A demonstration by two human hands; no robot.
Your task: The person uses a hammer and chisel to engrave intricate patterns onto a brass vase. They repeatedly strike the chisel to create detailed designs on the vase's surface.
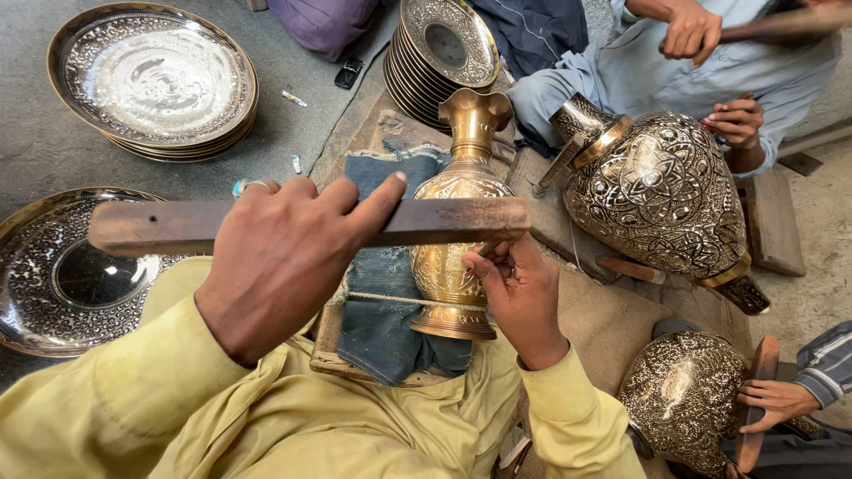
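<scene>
Head view: the left hand (275, 257) has its fingers clamped around a flat wooden bar (311, 223), held level above a small engraved brass vase (457, 222). The vase lies on blue cloth (382, 310) on a wooden board (328, 341), tied down by a cord. The right hand (519, 297) rests on the vase body, fingers pinched together on something too small to tell. Engraved trays (155, 80) lie on the floor.

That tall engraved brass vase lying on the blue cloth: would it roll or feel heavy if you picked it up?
The tall engraved brass vase probably feels heavy: it looks like solid metal. Its round belly would likely roll, though a cord across it and the folded blue cloth seem to steady it.
</scene>
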